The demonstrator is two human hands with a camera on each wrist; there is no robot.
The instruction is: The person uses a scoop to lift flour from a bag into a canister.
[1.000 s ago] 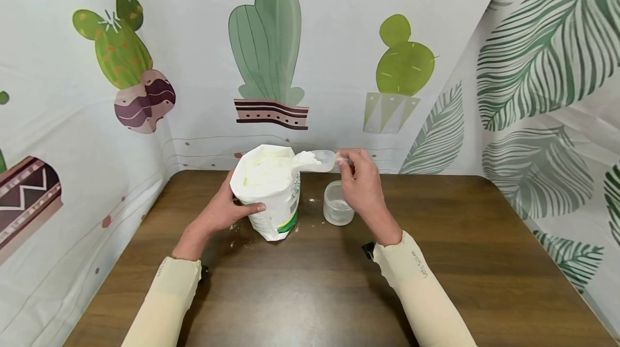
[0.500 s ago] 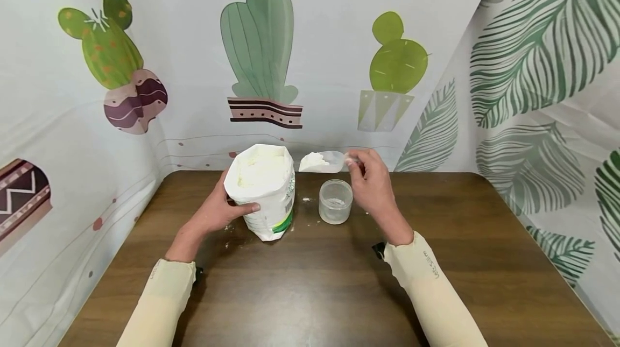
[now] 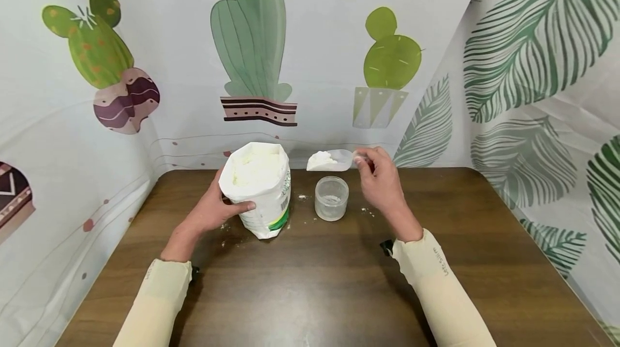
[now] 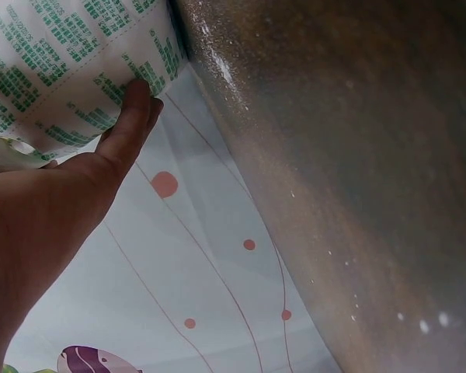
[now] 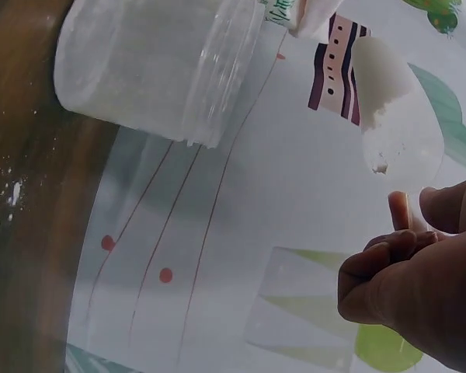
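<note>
My left hand (image 3: 213,210) grips the near left side of an opened white bag (image 3: 263,202), its thumb lying across the front. Pale powder (image 3: 256,168) fills the bag close to its top. Up in the air to the right, my right hand (image 3: 382,180) pinches the handle of a clear plastic scoop (image 3: 344,160). A heap of white powder (image 3: 321,160) lies in the scoop's front half. Below the scoop stands a clear round jar (image 3: 331,202) without a lid, with a little white residue inside. The right wrist view has the jar's threaded rim (image 5: 217,78) facing the scoop side.
Everything stands on a brown wooden table (image 3: 300,288). Spilled powder (image 3: 302,197) dots the wood between bag and jar, and more specks (image 3: 367,211) lie right of the jar. A printed cloth backdrop (image 3: 319,67) rises behind the table's far edge.
The right hand has drawn the loaded scoop rightward, away from the bag's mouth, to a spot over the jar. The left hand keeps its hold on the bag. The head view has shifted slightly.
</note>
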